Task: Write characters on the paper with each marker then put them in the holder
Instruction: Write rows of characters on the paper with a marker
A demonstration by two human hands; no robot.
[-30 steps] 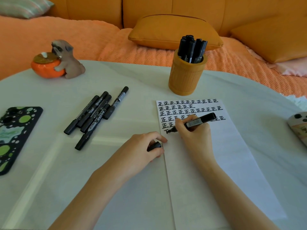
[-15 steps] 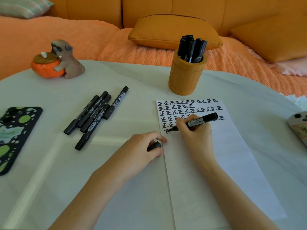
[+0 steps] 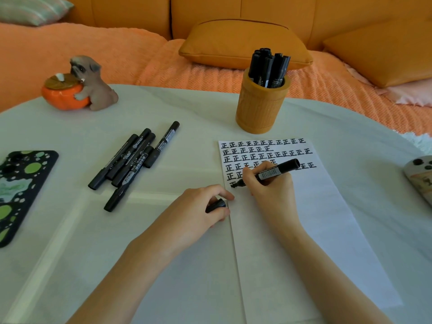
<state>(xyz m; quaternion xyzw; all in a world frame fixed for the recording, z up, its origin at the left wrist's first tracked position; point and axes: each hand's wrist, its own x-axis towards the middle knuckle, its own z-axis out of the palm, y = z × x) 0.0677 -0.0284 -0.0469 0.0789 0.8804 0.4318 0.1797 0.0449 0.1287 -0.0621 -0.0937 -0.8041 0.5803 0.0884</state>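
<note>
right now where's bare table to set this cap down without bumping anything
Bare table lies between the loose markers and the paper, between the dog figurine and the holder, and right of the paper. Crowded: the paper's upper left edge, where the left hand holds the cap beside the right hand writing with a marker.

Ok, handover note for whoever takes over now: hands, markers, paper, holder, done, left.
Right hand grips an uncapped marker, tip on the paper below the written rows.
Left hand holds a black cap at the paper's left edge.
Holder behind the paper holds several markers.
Loose markers lie left of the paper.
Done: several rows of characters.
Left: cap this marker, put it in the holder, then do the loose ones.
</note>
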